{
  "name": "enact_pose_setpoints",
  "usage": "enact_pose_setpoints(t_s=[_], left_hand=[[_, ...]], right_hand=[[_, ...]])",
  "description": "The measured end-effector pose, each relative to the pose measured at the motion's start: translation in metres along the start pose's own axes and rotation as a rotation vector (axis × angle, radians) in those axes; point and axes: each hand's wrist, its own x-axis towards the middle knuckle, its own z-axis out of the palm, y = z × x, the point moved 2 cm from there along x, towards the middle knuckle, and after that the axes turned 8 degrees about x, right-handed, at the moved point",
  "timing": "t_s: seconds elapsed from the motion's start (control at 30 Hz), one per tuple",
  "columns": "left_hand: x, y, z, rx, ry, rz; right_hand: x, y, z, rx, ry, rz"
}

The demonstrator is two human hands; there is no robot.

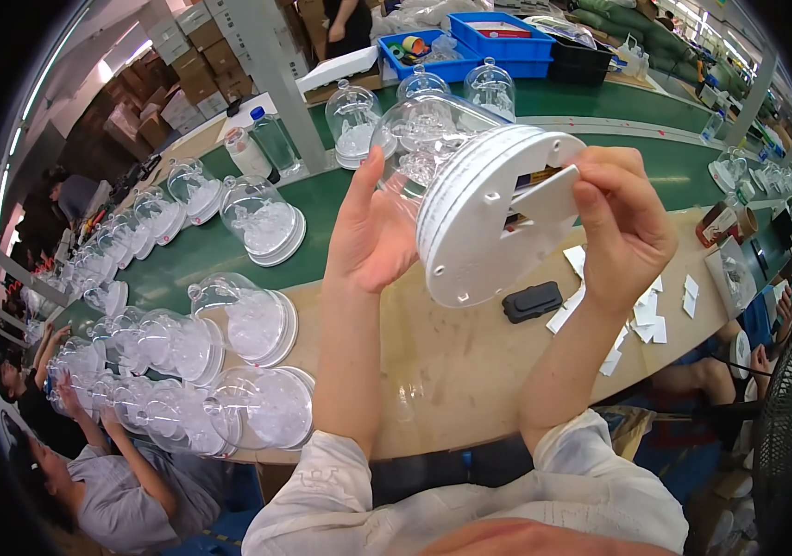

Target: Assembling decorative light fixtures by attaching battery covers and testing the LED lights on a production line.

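Observation:
A clear dome with a round white base [470,246] is tipped on its side in front of me, underside facing me. My left hand [373,232] is closed round the dome, thumb up along its side. In the base a battery compartment [537,176] shows, with batteries partly visible inside. My right hand [626,222] pinches a white battery cover [544,199] between thumb and fingers, at a slant over the compartment. Beneath, on the tan table, lie a small black device [532,301] and several white cards or covers [646,315].
Rows of similar domes [262,320] line the table's left side. More domes [354,120] stand on the green conveyor [322,195]. Blue bins [502,42] are at the back, bottles [271,139] beyond the left hand. Other people [137,473] work at left; a fan [790,408] stands at right.

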Motion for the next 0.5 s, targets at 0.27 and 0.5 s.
enact_pose_setpoints(t_s=[0.27, 0.5], left_hand=[[-0.002, 0.003, 0.000, -0.045, 0.055, 0.032], [-0.002, 0.004, 0.003, -0.027, 0.108, 0.062]], right_hand=[[-0.001, -0.002, 0.004, -0.166, -0.073, 0.064], [0.002, 0.001, 0.016, -0.347, -0.100, 0.159]])
